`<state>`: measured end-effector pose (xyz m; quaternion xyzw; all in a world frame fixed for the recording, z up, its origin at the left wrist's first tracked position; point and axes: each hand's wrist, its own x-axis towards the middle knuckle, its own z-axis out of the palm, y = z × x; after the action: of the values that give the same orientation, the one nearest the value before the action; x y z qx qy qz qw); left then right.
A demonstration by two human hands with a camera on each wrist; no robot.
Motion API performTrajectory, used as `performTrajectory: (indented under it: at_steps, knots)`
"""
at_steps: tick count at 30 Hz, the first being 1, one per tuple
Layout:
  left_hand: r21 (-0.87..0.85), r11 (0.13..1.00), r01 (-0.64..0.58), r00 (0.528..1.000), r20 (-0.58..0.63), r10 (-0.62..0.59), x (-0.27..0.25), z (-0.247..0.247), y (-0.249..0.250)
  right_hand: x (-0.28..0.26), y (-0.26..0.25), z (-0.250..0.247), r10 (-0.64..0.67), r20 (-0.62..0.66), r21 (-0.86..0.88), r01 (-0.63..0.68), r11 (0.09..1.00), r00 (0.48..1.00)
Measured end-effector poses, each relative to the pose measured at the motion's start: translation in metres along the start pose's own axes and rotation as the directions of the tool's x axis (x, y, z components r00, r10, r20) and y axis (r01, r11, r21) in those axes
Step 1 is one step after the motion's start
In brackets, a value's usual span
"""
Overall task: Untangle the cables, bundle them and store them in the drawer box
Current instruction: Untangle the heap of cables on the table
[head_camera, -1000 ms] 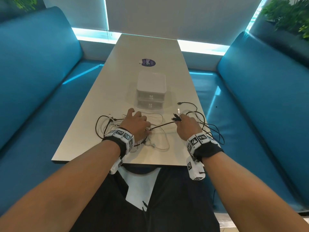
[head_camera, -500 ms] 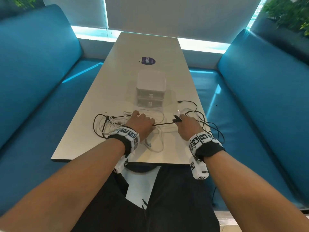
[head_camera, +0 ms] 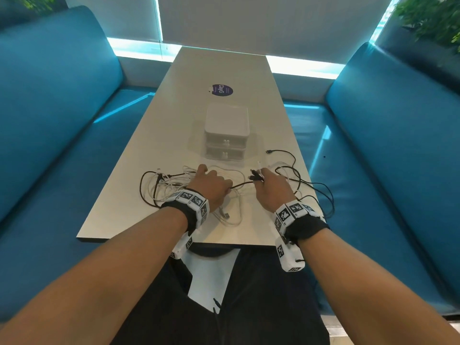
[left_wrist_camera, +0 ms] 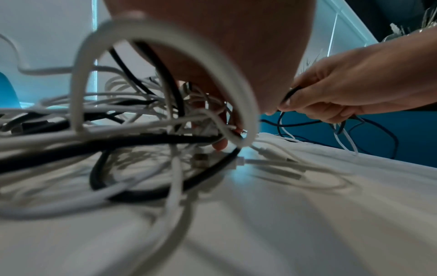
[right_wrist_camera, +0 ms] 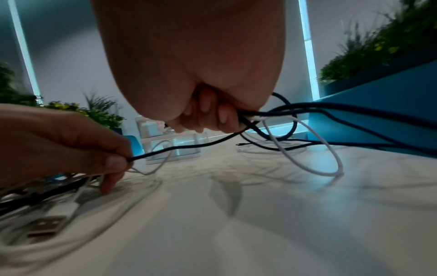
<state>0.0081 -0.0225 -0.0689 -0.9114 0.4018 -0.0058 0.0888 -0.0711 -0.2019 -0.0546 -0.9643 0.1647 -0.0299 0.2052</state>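
One white plastic drawer box (head_camera: 226, 131) stands on one long pale rectangular table (head_camera: 189, 70); the box has two translucent drawers, stacked, each with one small white knob. One round dark purple sticker (head_camera: 220, 90) lies on the tabletop beyond the box. Two blue upholstered benches (head_camera: 62, 100) flank the table, one per side. Two bare hands are present, left hand (head_camera: 211, 185) and right hand (head_camera: 272, 189), each wrist carrying one black band with white marker blocks. The black and white cables (head_camera: 161, 188) overlap too much to count exactly.
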Motion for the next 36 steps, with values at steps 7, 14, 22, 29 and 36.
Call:
performTrajectory:
  at_steps: [7,14,22,29,36]
  knots:
    - [-0.041,0.999,0.011,1.000,-0.027,-0.013,0.000,-0.002,0.008,-0.004,-0.024,0.006,-0.172,0.120,0.084,0.163,0.983,0.978]
    - [-0.071,0.997,0.021,0.999,-0.046,-0.025,-0.006,-0.003,0.005,-0.008,-0.016,0.009,-0.121,0.154,0.167,0.095,0.981,0.981]
    - [-0.007,1.000,0.016,1.000,0.019,-0.016,-0.006,-0.008,0.005,-0.007,-0.013,0.008,-0.120,0.155,-0.015,0.123,0.992,0.981]
    - [-0.033,0.999,0.019,1.000,0.003,-0.019,-0.009,-0.010,0.001,0.001,-0.005,-0.007,-0.048,0.130,0.042,0.043,0.998,0.990]
    - [-0.059,0.998,0.024,1.000,0.015,-0.023,-0.010,-0.009,-0.010,0.007,0.013,-0.018,0.094,0.103,0.070,-0.102,0.992,0.990]
